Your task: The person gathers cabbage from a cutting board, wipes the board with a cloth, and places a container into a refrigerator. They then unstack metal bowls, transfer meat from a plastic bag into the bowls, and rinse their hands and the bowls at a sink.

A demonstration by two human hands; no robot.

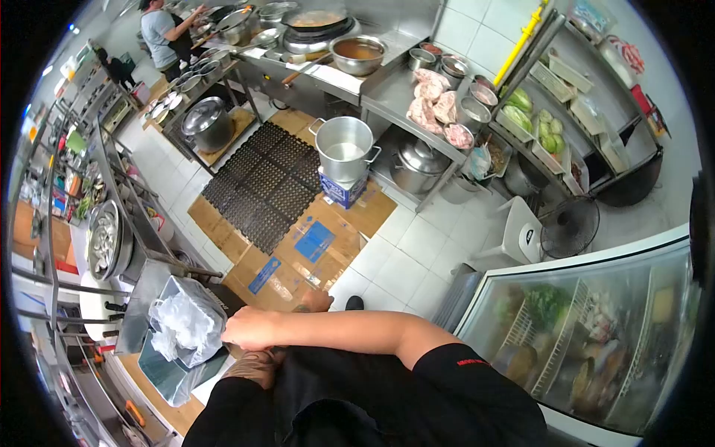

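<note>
My bare right forearm crosses in front of my black clothes toward the left. At its end my right hand (252,328) has its fingers curled, just beside a container (211,349) lined with a crumpled clear plastic bag (185,322); what the fingers hold, if anything, is hidden. My tattooed left arm passes beneath the right forearm. Beyond it my left hand (316,300) shows in part, above the cardboard on the floor (279,287); its fingers cannot be made out.
A large pot (344,141) stands on a blue box (343,190) ahead. Raw meat (432,100) lies on the steel counter (387,93). A glass-door fridge (477,298) is at right, beside a white stool (514,237). Another person (160,37) stands at the far left.
</note>
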